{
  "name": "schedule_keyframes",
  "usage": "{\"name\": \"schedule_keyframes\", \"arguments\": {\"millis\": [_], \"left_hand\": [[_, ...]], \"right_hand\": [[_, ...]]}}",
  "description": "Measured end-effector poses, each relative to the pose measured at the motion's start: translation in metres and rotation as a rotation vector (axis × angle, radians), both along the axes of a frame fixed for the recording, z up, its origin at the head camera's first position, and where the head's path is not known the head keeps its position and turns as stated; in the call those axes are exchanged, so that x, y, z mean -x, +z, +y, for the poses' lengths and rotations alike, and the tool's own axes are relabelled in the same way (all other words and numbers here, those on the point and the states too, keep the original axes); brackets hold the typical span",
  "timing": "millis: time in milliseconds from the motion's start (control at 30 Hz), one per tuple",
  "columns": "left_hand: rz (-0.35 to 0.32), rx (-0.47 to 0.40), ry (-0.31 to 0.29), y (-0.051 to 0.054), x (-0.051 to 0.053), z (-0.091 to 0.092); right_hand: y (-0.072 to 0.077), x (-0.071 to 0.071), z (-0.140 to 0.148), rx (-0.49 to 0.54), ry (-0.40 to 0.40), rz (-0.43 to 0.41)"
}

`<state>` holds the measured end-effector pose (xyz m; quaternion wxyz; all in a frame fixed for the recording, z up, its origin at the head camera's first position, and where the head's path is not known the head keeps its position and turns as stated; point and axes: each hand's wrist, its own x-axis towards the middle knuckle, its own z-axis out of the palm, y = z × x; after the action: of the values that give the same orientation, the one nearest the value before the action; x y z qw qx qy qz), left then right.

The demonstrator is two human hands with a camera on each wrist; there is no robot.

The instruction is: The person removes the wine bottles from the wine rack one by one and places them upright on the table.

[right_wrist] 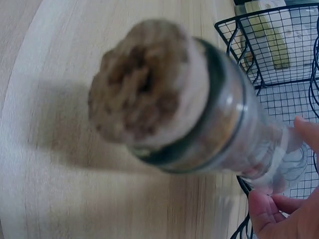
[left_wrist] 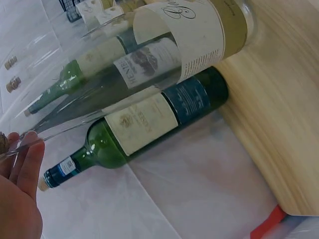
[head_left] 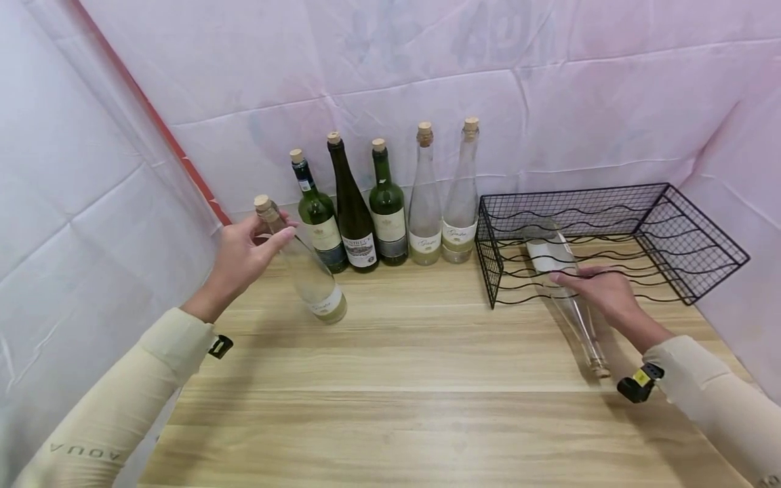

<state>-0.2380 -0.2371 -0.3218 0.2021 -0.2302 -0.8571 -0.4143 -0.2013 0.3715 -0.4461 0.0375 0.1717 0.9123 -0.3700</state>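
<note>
My left hand point(head_left: 241, 254) pinches the neck of a clear glass wine bottle point(head_left: 329, 301), corked and tilted, with its base at the tabletop. In the left wrist view, this bottle's cream and gold label point(left_wrist: 204, 35) shows in front of green bottles. On the right, my right hand point(head_left: 604, 291) grips another clear wine bottle point(head_left: 586, 332). That bottle lies with its label end inside a black wire rack point(head_left: 573, 190), and its corked neck points out toward the near side. Its cork point(right_wrist: 149, 84) looms large and blurred in the right wrist view.
Along the back wall stand several corked bottles: a green bottle point(head_left: 322, 227), a dark slim bottle point(head_left: 355, 217), another green bottle point(head_left: 388, 210), and two clear bottles point(head_left: 425, 217). White cloth point(head_left: 390, 81) hangs behind and at both sides of the wooden table point(head_left: 390, 407).
</note>
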Motion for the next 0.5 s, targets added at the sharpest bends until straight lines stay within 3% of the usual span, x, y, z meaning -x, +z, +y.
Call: {"name": "schedule_keyframes", "arguments": {"millis": [333, 500], "left_hand": [[-0.026, 0.008, 0.038, 0.001, 0.009, -0.006], [-0.033, 0.02, 0.069, 0.003, 0.013, -0.01]], "right_hand": [[-0.001, 0.003, -0.003, -0.011, -0.067, 0.014], [-0.001, -0.001, -0.006, 0.032, -0.083, 0.011]]}}
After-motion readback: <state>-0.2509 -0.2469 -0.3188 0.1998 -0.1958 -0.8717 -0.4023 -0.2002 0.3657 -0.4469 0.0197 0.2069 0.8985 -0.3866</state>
